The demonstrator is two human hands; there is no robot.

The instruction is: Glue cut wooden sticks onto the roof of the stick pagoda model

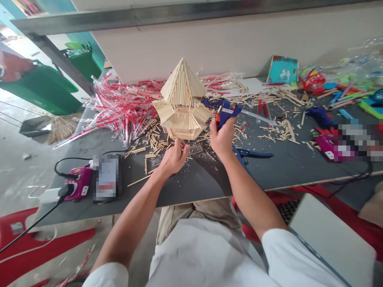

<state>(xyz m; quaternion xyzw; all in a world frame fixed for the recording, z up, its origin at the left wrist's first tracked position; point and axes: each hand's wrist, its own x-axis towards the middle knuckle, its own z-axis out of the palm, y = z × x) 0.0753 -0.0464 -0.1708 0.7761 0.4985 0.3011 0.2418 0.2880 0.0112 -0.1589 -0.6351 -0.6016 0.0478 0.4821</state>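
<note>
In front of me stands a pointed, tiered model made of thin wooden sticks (181,89), with a cone-like roof over a flared lower tier. My left hand (176,156) is at its lower front edge, fingers curled and pinched. What they hold, if anything, is hidden. My right hand (223,134) grips a blue glue gun (229,110) with an orange part, just right of the model. A pale stick (219,109) shows by the fingers there. Loose cut sticks (155,137) lie around the model's base.
Red-and-clear plastic wrappers (119,105) heap up behind on the left. Blue-handled pliers (251,154) lie right of my right forearm. A phone (107,177) and a purple power strip (79,182) with cords sit at the left front. More scattered sticks (289,131) and a teal box (283,70) are at right.
</note>
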